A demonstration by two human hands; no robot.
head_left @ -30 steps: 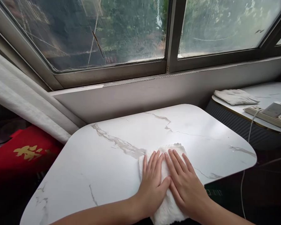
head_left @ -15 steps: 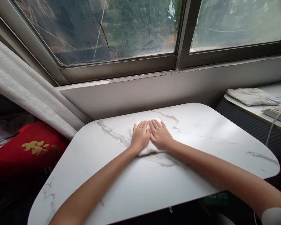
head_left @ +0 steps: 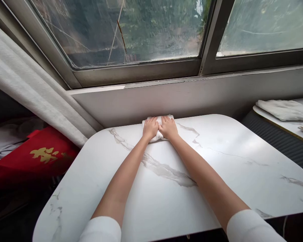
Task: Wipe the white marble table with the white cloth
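Looks like mid-wipe, pressing the white cloth [head_left: 158,137] at the far edge of the marbled table [head_left: 154,208] with left hand [head_left: 150,128] and right hand [head_left: 169,128] — fingers slightly spread on top, not clutching — so probably needs even pressure pulling back.

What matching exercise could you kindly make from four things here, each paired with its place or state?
1. Folded white cloth
2. Red fabric with gold mark
3. Pale fabric curtain
4. Metal-framed glass window

A. Lower left of the view
B. Across the top, beyond the white marbled table
C. Under the left hand and right hand
D. Draped in slanting folds

Pairs: 1-C, 2-A, 3-D, 4-B
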